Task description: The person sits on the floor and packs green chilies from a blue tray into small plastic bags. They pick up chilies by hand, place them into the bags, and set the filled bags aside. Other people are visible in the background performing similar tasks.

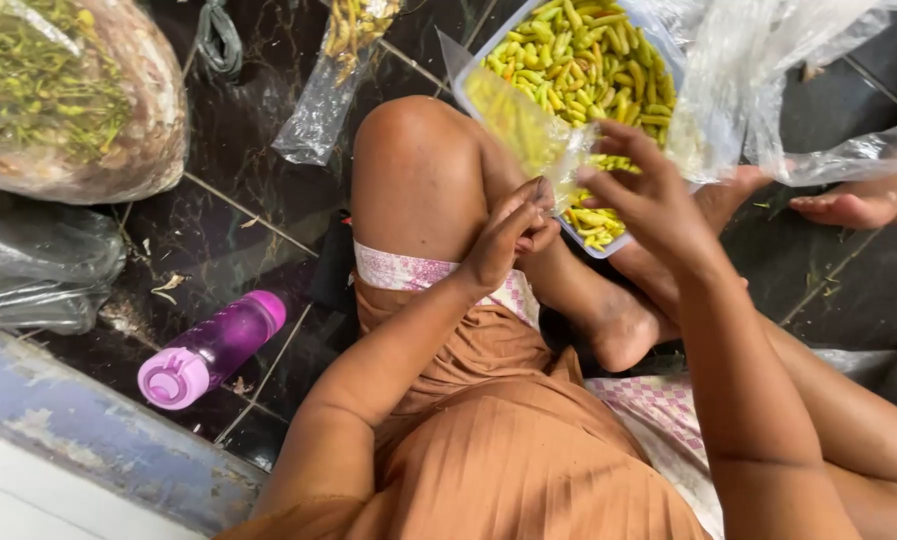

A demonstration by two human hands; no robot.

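Holding: both hands work a small clear bag [524, 125] of yellow-green chillies, just in front of the tray [469, 85].
Left hand [514, 235]: curled, fingers pressed together, pinching the bag's lower edge from below, just near the tray's front rim.
Right hand [649, 195]: fingers spread and bent, thumb and fingertips gripping the bag's mouth on the side toward the tray.
Arms: both forearms reach forward over the lap, the left rising across the raised knee [414, 160], wrists bent inward toward each other.
Bag: tilted, partly filled, touching the tray's near edge; how much it holds I cannot tell.
Tray: pale plastic, heaped with chillies [584, 70], on the dark floor [239, 215] beyond the knee.
Doing it well: I judge the mouth should stay wide and over the tray, the lower pinch firm, so nothing spills.
Bottle [209, 350]: pink, lying on the floor well left of the tray.
Sack [69, 100]: big, clear, far left of the tray.
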